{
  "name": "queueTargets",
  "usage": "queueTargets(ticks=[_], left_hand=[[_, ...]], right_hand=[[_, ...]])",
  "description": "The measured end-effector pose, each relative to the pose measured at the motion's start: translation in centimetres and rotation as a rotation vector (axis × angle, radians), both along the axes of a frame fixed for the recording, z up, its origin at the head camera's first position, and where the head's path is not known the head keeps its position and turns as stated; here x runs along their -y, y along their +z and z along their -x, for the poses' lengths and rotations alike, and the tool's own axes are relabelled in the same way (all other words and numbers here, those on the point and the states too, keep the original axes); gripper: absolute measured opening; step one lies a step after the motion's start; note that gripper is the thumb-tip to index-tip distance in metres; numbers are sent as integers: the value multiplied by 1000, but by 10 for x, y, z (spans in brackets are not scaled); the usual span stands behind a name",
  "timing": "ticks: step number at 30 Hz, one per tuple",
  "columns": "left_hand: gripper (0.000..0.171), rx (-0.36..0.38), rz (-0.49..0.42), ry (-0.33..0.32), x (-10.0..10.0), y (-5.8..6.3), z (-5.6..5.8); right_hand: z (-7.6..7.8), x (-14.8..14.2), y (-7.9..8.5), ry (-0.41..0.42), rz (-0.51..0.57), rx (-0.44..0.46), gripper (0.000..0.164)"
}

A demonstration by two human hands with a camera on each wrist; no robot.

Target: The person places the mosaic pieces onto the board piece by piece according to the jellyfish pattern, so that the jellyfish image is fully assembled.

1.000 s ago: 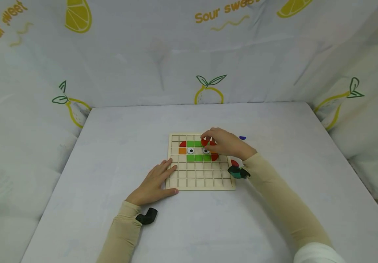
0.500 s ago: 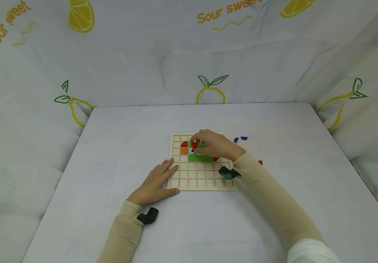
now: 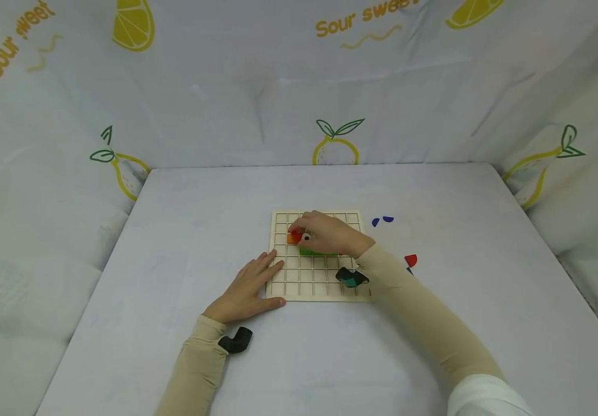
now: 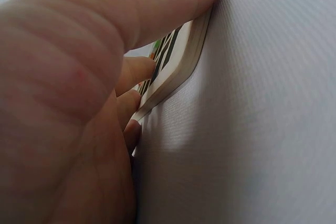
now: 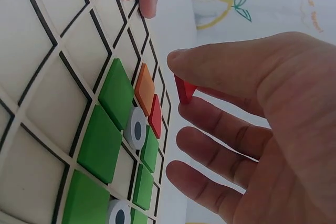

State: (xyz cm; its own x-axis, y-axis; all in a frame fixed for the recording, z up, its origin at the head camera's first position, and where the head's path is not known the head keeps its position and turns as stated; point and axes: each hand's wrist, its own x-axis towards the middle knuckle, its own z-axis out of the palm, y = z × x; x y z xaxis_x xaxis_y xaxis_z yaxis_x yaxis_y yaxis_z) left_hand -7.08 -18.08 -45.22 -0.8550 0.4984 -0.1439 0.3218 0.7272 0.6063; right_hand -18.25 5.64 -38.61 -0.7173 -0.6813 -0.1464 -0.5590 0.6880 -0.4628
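My right hand (image 3: 330, 232) is over the upper left part of a pale wooden grid board (image 3: 309, 289). In the right wrist view it pinches a small red tile (image 5: 184, 88) between thumb and fingers, above the board. Green square tiles (image 5: 116, 93), an orange square (image 5: 145, 90), a red tile (image 5: 155, 116) and white eye tiles (image 5: 136, 128) sit in the grid below; in the head view this hand covers part of them. My left hand (image 3: 244, 290) lies with fingers spread, fingertips on the board's left edge and thumb at its near corner.
Right of the board lie two small blue half-round pieces (image 3: 388, 219) and a red rounded piece (image 3: 411, 260). Another blue piece (image 3: 409, 270) shows partly beside the right sleeve. White cloth with lemon prints (image 3: 335, 151) stands behind and beside the white table (image 3: 200, 202).
My right hand has moved left across the board with the red tile and come lower. Loose red and blue pieces at the right are uncovered. My left hand stays in place.
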Motion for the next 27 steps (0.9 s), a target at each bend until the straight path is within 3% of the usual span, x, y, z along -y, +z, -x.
queueTargets(ticks=[11, 27], left_hand=[[85, -7, -23, -1, 1, 0, 0], [85, 2, -11, 0, 1, 1, 0]], right_hand=[[-1, 10, -14, 84, -44, -69, 32], [-2, 11, -16, 92, -60, -42, 32]])
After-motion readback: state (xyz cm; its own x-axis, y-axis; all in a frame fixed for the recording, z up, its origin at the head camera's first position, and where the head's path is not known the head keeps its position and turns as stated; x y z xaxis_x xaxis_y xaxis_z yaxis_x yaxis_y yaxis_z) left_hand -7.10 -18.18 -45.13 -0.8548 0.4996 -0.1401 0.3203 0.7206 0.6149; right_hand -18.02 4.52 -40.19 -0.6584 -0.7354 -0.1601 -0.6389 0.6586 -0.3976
